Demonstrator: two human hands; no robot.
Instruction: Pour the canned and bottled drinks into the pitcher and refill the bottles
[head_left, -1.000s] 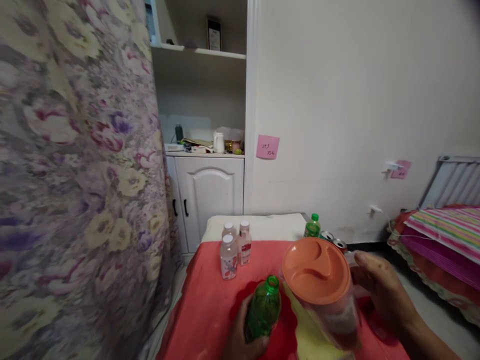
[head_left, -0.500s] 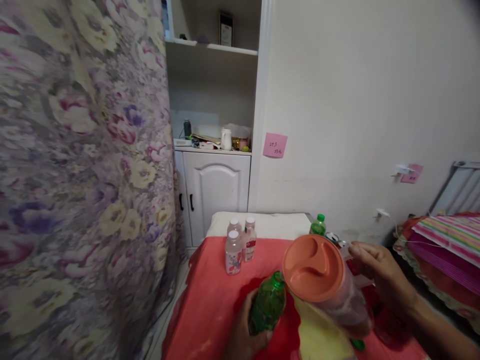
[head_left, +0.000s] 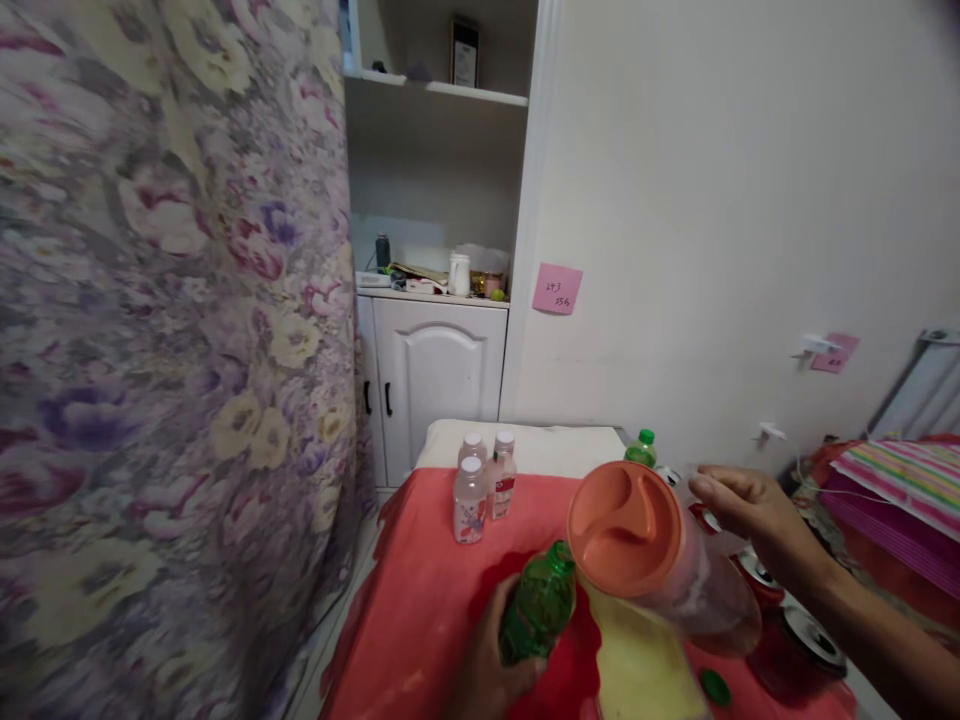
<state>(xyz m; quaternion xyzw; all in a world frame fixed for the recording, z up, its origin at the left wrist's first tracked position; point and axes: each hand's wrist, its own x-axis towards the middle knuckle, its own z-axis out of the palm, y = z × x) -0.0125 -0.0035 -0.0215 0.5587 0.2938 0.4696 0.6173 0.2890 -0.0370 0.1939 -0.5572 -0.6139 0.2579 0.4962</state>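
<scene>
My left hand is wrapped round a green plastic bottle, which is uncapped and leans slightly right. In my right hand is the handle of a clear pitcher with an orange lid. The pitcher is tipped toward the left, its lid edge right beside the bottle's mouth. Whether liquid flows between them I cannot tell. Under the pitcher lies a yellow cloth or sheet. A green bottle cap rests on the table to its right.
Three small white-capped bottles stand on the red tablecloth. Another green bottle is behind the pitcher. Red cans stand at the right, by my forearm. A floral curtain hangs left; a white cabinet is behind.
The pitcher has tipped further toward level, its base swinging right and up slightly. The view has shifted a little, bringing the cans and the green cap into clearer sight.
</scene>
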